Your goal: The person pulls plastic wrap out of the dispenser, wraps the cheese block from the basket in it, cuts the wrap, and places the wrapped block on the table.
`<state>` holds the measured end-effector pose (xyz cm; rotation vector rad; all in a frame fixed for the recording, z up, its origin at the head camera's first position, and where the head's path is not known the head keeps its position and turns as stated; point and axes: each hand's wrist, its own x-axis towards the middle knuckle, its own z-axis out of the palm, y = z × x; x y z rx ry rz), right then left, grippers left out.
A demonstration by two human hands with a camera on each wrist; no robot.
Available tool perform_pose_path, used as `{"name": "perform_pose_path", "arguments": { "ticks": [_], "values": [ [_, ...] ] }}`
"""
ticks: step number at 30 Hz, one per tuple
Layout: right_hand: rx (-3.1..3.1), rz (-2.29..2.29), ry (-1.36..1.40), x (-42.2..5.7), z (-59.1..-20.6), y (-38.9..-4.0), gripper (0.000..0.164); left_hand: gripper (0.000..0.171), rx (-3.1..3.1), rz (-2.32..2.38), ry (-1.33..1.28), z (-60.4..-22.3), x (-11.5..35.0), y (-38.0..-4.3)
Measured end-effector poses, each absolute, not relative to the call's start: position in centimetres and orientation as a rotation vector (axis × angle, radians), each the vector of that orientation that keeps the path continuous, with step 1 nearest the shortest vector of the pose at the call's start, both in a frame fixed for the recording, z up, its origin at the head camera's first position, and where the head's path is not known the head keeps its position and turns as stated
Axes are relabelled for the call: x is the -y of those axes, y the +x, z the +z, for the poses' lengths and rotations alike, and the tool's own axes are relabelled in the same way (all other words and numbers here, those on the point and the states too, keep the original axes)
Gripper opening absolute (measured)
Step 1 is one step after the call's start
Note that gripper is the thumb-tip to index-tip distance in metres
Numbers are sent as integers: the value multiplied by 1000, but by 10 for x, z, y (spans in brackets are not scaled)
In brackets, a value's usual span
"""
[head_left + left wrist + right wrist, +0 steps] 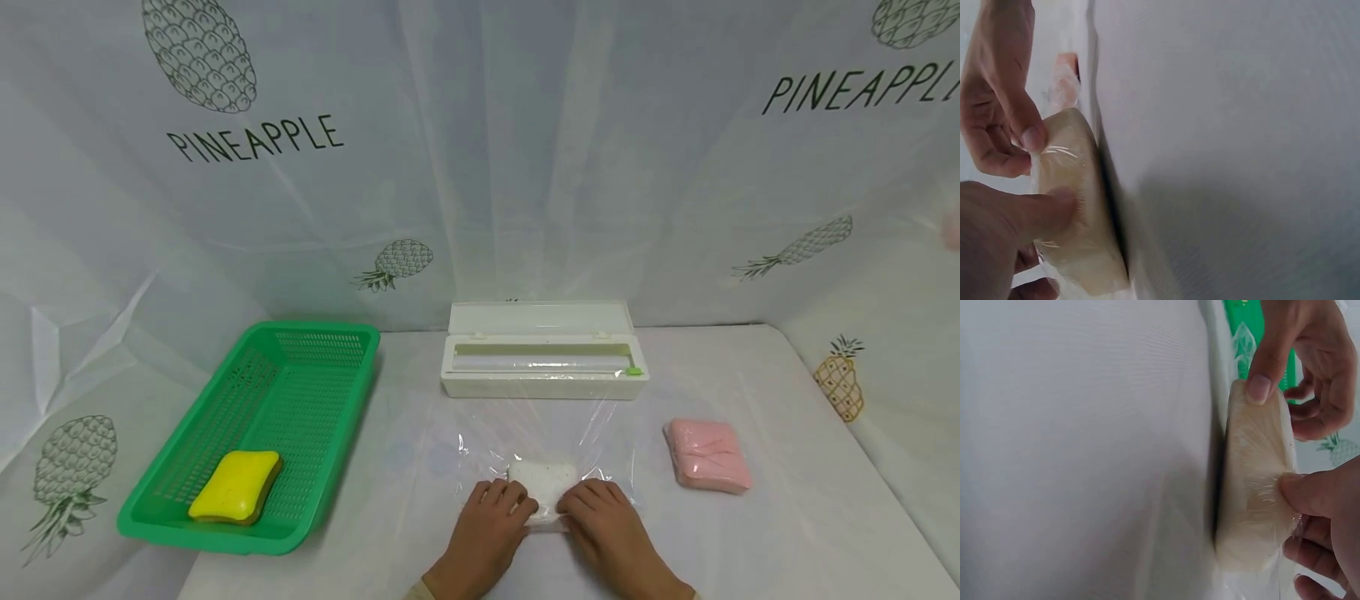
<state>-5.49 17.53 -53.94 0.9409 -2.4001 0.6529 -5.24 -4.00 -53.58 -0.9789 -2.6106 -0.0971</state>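
Note:
A white, sponge-like block [545, 477] lies on the table under clear cling film [600, 433]. My left hand [489, 533] grips its left part, fingers bent over the top and thumb pressing the film against the near side in the left wrist view. At the right end, my right hand [611, 529] holds it likewise, its thumb on the near face in the right wrist view. Film wrinkles tightly across that face of the block [1254, 487]. Beyond it stands a white cling film dispenser [543, 387], lid raised, the sheet running from it toward the block.
At left, a green plastic basket [258, 546] holds a yellow sponge [236, 486] with a brown underside. A pink, film-wrapped block [707, 455] lies to the right. Pineapple-print cloth [517, 167] hangs behind the white table [795, 500].

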Motion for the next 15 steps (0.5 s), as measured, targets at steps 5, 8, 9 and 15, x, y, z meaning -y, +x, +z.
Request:
{"name": "perform_pose_path", "arguments": {
  "ticks": [5, 8, 9, 15],
  "values": [
    [2435, 740, 889, -176, -534, -58, 15, 29, 2571, -138, -965, -532, 41, -56],
    [2474, 773, 843, -175, -527, -60, 18, 25, 2546, -170, -956, -530, 42, -58],
    [2484, 776, 831, -175, -525, -61, 18, 24, 2538, -182, -954, -529, 42, -59],
    [2509, 767, 781, -172, -514, -67, 19, 20, 2546, -227, -943, -523, 43, -68]
  ]
}}
